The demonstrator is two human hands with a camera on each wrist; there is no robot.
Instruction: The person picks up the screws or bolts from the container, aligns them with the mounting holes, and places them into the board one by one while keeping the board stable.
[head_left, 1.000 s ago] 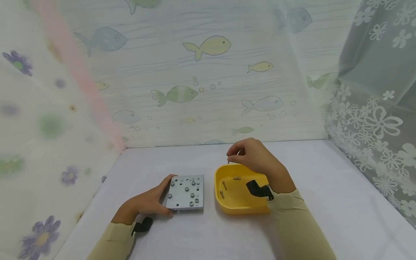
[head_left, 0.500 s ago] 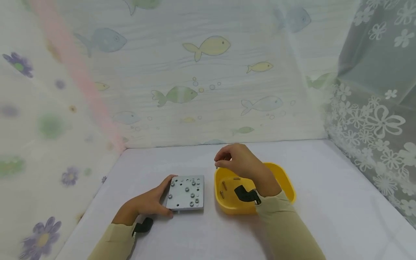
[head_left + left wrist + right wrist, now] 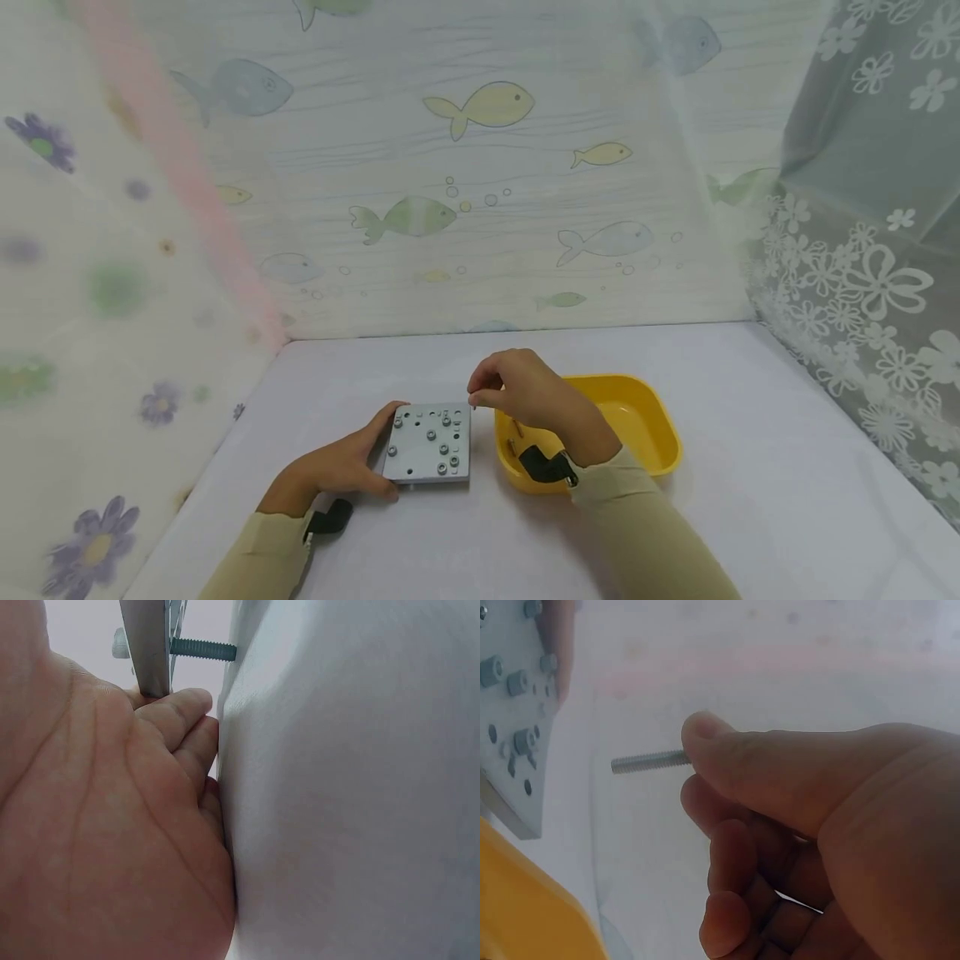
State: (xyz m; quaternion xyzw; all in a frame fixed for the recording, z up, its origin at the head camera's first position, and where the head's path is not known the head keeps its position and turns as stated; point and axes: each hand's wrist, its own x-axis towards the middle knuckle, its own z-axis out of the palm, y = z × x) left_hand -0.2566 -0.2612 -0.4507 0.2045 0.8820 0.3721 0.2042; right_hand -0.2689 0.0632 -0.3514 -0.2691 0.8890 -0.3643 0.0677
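Plate left of tray — bolts in tray

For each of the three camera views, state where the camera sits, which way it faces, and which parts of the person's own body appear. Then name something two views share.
Head: worn on the head, looking forward and down at the table; both forearms show, the left hand holding the metal plate, the right hand beside the yellow tray.
Left wrist: at table level, facing along the palm to the plate's edge; palm and fingers show.
Right wrist: faces past curled fingers pinching a screw.
Shared: the plate appears in all three views.
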